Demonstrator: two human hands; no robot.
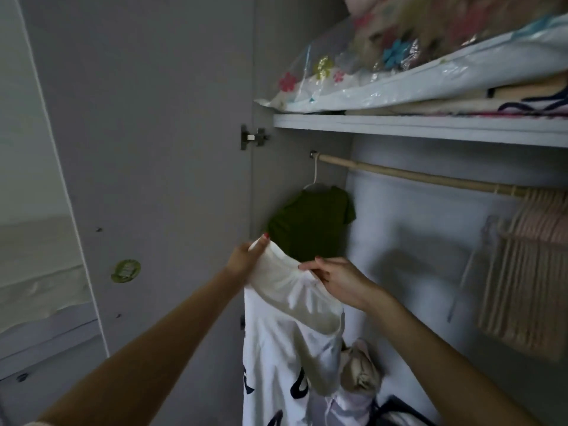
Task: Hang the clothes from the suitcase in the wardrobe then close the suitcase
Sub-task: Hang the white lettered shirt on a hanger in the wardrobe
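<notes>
Below wardrobe rail [408, 176]: left hand [242, 259] and right hand [335, 279] pinching white shirt [292, 333] collar, held spread, likely for hanger.

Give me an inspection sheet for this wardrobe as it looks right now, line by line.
Surface: wardrobe shelf with a wooden rail beneath it.
Job's things: green T-shirt hangs on a hanger at the rail's left end; white T-shirt with dark print is held up below it, not on the rail. No suitcase in view.
Clutter: bagged floral bedding and folded textiles on the shelf; a bunch of empty hangers at the rail's right; crumpled fabric on the wardrobe floor.
Grippers: left hand and right hand each grip the white T-shirt's neck area.
Cables: nothing seen.
Surroundings: open wardrobe door with a green sticker.
</notes>
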